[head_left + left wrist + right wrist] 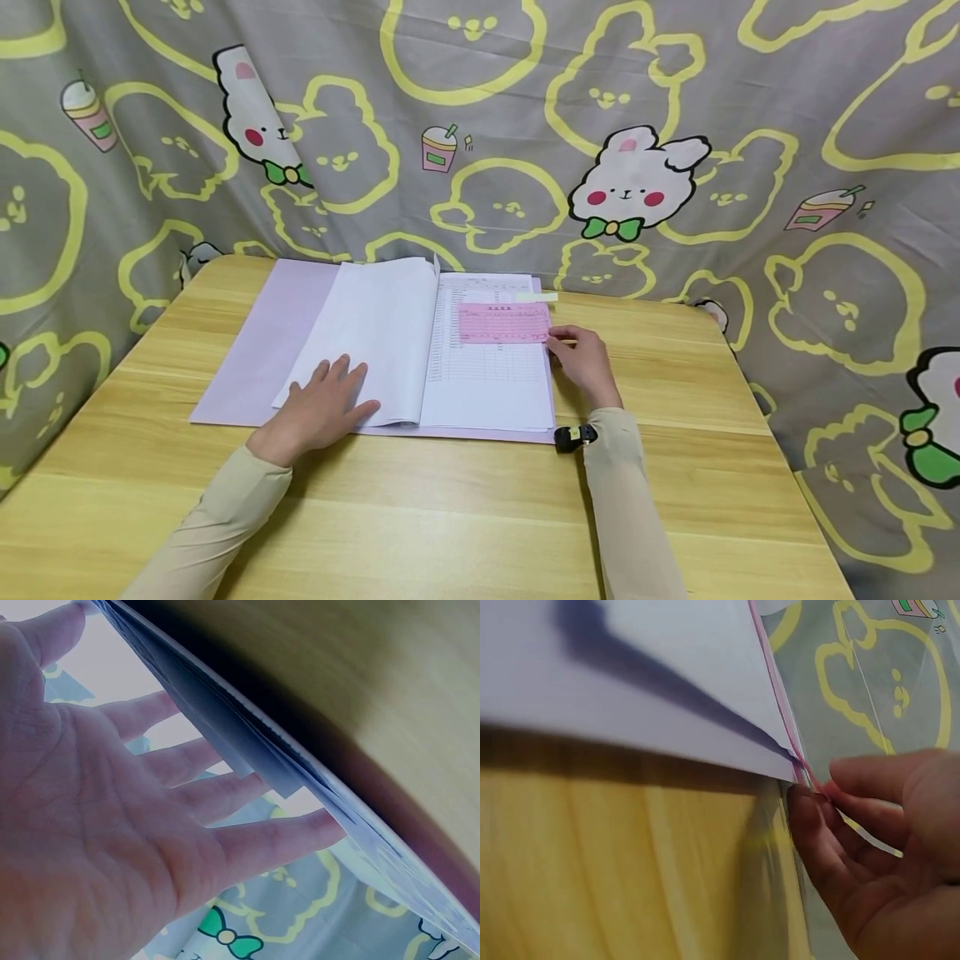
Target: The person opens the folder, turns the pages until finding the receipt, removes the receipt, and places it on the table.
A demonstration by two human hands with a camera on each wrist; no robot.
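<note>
A lilac folder (251,350) lies open on the table with white sheets in it. My left hand (322,408) rests spread on the turned-over white pages (375,325); in the left wrist view the fingers of this hand (112,802) are straight against the sheets. On the right-hand printed page (480,396) lies a pink form slip (501,323). My right hand (585,362) pinches the slip's lower right corner between thumb and fingers at the folder's edge. Seen from the right wrist, the slip (776,697) is nearly edge-on in the right hand (877,832).
A pale yellow-green sticky tab (536,297) sticks out past the printed page near its top right. The wooden table (465,508) reaches back to a grey patterned curtain (517,125). A small black device (576,438) sits at my right wrist.
</note>
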